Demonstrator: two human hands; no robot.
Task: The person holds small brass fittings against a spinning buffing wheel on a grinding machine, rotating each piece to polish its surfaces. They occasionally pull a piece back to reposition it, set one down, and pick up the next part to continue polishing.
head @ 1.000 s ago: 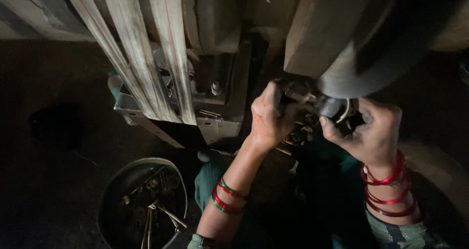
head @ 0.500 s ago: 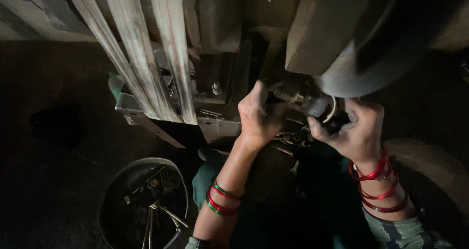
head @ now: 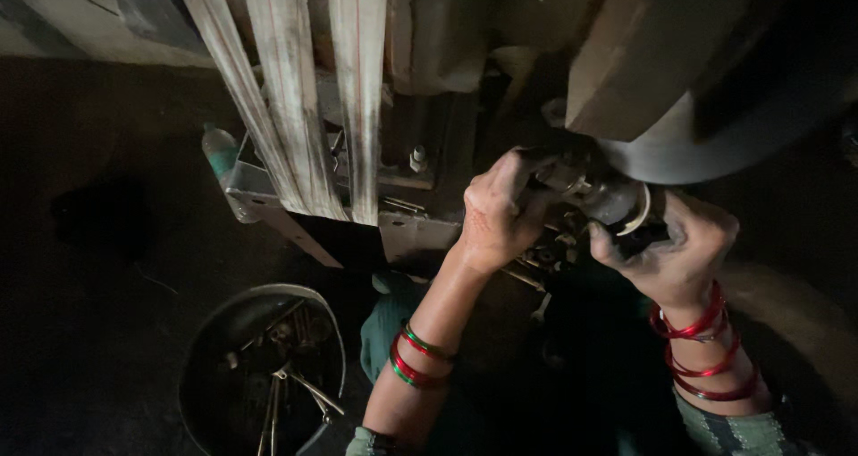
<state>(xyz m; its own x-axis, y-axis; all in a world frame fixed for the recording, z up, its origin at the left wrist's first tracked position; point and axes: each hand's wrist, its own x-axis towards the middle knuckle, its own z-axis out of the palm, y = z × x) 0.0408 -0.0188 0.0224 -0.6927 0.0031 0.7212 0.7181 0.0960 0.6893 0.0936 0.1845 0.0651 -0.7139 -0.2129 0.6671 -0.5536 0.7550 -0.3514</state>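
Under the big grey drum of the machine, at the right of centre, a short metal shaft fitting (head: 597,190) sticks out sideways, a bright ring (head: 640,215) hanging at its right end. Both hands are on it. The left hand (head: 497,213) wraps the left end of the fitting from below, its fingers curled tight round the metal and the thumb laid up along the top. The right hand (head: 675,255) closes on the right end just beside the ring, fingers (head: 617,246) bent in a narrow grip and dark with grease; whether they pinch the ring itself or only the shaft beneath it I cannot tell. The two hands sit near each other, with the fitting spanning the gap between them. Red and green bangles (head: 418,356) circle the left wrist, and red bangles (head: 702,353) the right.

Just left of the hands a steel frame (head: 413,232) carries a bolt (head: 416,158) standing upright. Three pale flat belts (head: 295,89) run slanting down across that frame. A green-topped plastic bottle (head: 217,152) lies at the frame's left edge. Lower left, on the dark floor, a round metal pan (head: 201,367) holds a loose jumble of thin tools (head: 290,380)
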